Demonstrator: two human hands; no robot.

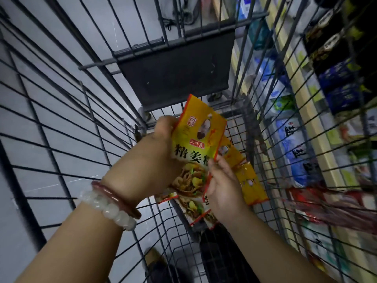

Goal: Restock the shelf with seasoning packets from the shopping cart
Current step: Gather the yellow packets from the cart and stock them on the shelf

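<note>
Both my hands are inside the wire shopping cart (85, 111). My left hand (157, 152) grips a yellow seasoning packet (195, 139) with a red border and black characters, holding it by its left edge above the cart floor. My right hand (222, 186) pinches the lower right edge of the same stack of packets. More yellow packets (248, 184) fan out behind and below, some lying on the cart bottom. The shelf (318, 156) runs along the right side, seen through the cart's wires.
The cart's dark folded child-seat flap (179, 74) stands at the far end. The shelf on the right holds blue and white bags (293, 148), dark boxes (334, 58) and red packets (334, 207). Grey floor lies to the left. My shoe (155, 260) shows under the cart.
</note>
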